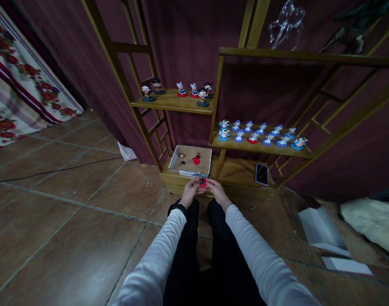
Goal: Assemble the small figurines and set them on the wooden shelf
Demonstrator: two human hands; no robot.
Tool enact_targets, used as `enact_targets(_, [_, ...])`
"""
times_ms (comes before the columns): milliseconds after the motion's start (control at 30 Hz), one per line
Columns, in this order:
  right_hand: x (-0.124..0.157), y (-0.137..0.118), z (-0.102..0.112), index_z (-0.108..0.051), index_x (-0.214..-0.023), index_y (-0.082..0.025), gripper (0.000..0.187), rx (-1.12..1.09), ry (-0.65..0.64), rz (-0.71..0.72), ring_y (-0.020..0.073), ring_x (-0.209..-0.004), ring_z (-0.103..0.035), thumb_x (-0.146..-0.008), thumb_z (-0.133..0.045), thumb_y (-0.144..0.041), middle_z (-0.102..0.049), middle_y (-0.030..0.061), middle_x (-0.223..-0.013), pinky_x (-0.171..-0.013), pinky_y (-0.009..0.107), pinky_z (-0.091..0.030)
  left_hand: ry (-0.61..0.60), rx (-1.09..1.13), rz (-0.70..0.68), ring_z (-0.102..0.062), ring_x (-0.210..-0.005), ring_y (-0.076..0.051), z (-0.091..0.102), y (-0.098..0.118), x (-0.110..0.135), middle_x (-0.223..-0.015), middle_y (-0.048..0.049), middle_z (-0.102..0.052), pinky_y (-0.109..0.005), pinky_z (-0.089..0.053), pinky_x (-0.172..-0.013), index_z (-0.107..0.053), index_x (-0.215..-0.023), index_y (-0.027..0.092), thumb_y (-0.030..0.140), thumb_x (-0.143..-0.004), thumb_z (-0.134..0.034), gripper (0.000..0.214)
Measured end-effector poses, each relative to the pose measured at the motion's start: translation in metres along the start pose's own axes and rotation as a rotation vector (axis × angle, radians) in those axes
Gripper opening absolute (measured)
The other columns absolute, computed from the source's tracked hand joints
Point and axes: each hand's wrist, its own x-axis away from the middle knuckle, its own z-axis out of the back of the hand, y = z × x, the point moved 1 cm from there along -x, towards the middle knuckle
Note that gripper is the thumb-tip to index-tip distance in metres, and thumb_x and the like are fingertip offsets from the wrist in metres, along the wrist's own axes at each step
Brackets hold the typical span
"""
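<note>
Both my hands meet in front of the low shelf, closed on a small figurine (202,182) with a red base and a dark part on top. My left hand (191,189) grips it from the left, while my right hand (215,188) pinches its right side. Just beyond my fingers sits a shallow open box (189,172). Inside the box lie red discs (196,161) and several small dark figurine pieces (182,163). The fine detail of the held figurine is too small to make out.
Figurines with dark hair (202,97) and grey-white ones stand on the upper left shelf (171,102). Two rows of blue-white figurines (239,136) fill the right shelf. A phone (262,174) lies on the bottom board. White box parts (323,229) rest on the tiled floor at right.
</note>
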Motion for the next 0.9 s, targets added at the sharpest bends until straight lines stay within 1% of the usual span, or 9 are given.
enact_targets(133, [-0.0012, 0.0008, 0.002, -0.067, -0.091, -0.018, 0.039, 0.021, 0.043, -0.004, 0.0134, -0.066, -0.059, -0.059, -0.071, -0.039, -0.069, 0.0042, -0.079, -0.066, 0.028, -0.046, 0.007, -0.057, -0.036, -0.061, -0.052, -0.013, 0.0013, -0.0014, -0.0025, -0.063, -0.0038, -0.066, -0.021, -0.044, -0.049, -0.058, -0.084, 0.013, 0.03, -0.068, -0.063, 0.023])
enact_targets(267, [0.0, -0.0003, 0.0021, -0.067, -0.092, -0.017, 0.041, 0.044, 0.029, 0.005, 0.0117, -0.062, -0.056, -0.06, -0.069, -0.042, -0.068, 0.0032, -0.076, -0.062, 0.026, -0.044, 0.031, -0.115, -0.07, -0.052, -0.04, -0.008, 0.0047, -0.0023, -0.0051, -0.054, -0.002, -0.062, -0.017, -0.032, -0.04, -0.059, -0.074, 0.012, 0.028, -0.067, -0.063, 0.017])
enact_targets(333, [0.0006, -0.0011, 0.0016, -0.067, -0.093, -0.018, 0.041, 0.047, 0.028, 0.015, 0.0107, -0.06, -0.055, -0.061, -0.069, -0.043, -0.068, 0.0028, -0.075, -0.061, 0.026, -0.044, 0.03, -0.118, -0.057, -0.051, -0.039, -0.007, 0.0057, -0.0022, -0.0056, -0.053, -0.0025, -0.062, -0.018, -0.031, -0.039, -0.059, -0.073, 0.011, 0.026, -0.066, -0.064, 0.017])
enact_targets(500, [0.0027, -0.0034, -0.0012, -0.065, -0.096, -0.02, 0.043, 0.031, 0.039, 0.007, 0.0123, -0.065, -0.057, -0.06, -0.07, -0.043, -0.068, 0.0033, -0.079, -0.066, 0.028, -0.046, 0.021, -0.041, -0.034, -0.059, -0.049, -0.012, 0.0041, -0.0013, -0.0043, -0.061, -0.0063, -0.066, -0.019, -0.039, -0.045, -0.058, -0.077, 0.011, 0.026, -0.066, -0.066, 0.021])
enact_targets(633, [0.0039, -0.0044, -0.0031, -0.065, -0.096, -0.021, 0.04, 0.016, -0.046, 0.028, 0.0144, -0.072, -0.059, -0.06, -0.07, -0.038, -0.068, 0.0043, -0.091, -0.069, 0.029, -0.046, 0.007, 0.009, -0.006, -0.064, -0.057, -0.015, 0.0016, 0.0, -0.0006, -0.067, -0.0078, -0.068, -0.022, -0.045, -0.052, -0.055, -0.08, 0.013, 0.025, -0.068, -0.066, 0.021])
enact_targets(700, [0.0028, -0.0034, -0.0024, -0.066, -0.096, -0.021, 0.039, 0.018, -0.047, 0.037, 0.0136, -0.07, -0.059, -0.06, -0.07, -0.037, -0.068, 0.0036, -0.089, -0.066, 0.028, -0.045, -0.006, 0.013, 0.019, -0.065, -0.059, -0.015, 0.0008, 0.0009, 0.0009, -0.068, -0.0077, -0.068, -0.023, -0.047, -0.054, -0.053, -0.08, 0.014, 0.026, -0.067, -0.067, 0.022])
enact_targets(767, [0.0008, -0.0015, -0.0007, -0.066, -0.096, -0.02, 0.039, 0.032, -0.008, 0.035, 0.0118, -0.064, -0.056, -0.06, -0.069, -0.036, -0.068, 0.0026, -0.082, -0.064, 0.027, -0.044, -0.026, 0.004, 0.044, -0.065, -0.058, -0.016, 0.0004, 0.0015, 0.0011, -0.067, -0.008, -0.068, -0.024, -0.048, -0.055, -0.053, -0.08, 0.014, 0.028, -0.067, -0.067, 0.024])
enact_targets(833, [-0.0007, 0.0002, 0.0007, -0.066, -0.096, -0.019, 0.04, 0.045, 0.025, 0.031, 0.0107, -0.06, -0.054, -0.06, -0.068, -0.035, -0.068, 0.0023, -0.078, -0.062, 0.026, -0.043, -0.04, -0.014, 0.057, -0.064, -0.056, -0.015, 0.0004, 0.0013, -0.0001, -0.065, -0.0083, -0.067, -0.023, -0.047, -0.052, -0.054, -0.079, 0.013, 0.033, -0.068, -0.066, 0.026])
enact_targets(900, [-0.0011, 0.0007, 0.0013, -0.067, -0.096, -0.018, 0.04, 0.062, 0.034, 0.028, 0.0105, -0.059, -0.053, -0.06, -0.067, -0.036, -0.068, 0.0025, -0.077, -0.062, 0.026, -0.042, -0.024, -0.031, 0.042, -0.061, -0.051, -0.013, 0.0009, 0.0006, -0.0025, -0.063, -0.0072, -0.066, -0.02, -0.043, -0.047, -0.056, -0.078, 0.011, 0.035, -0.069, -0.065, 0.027])
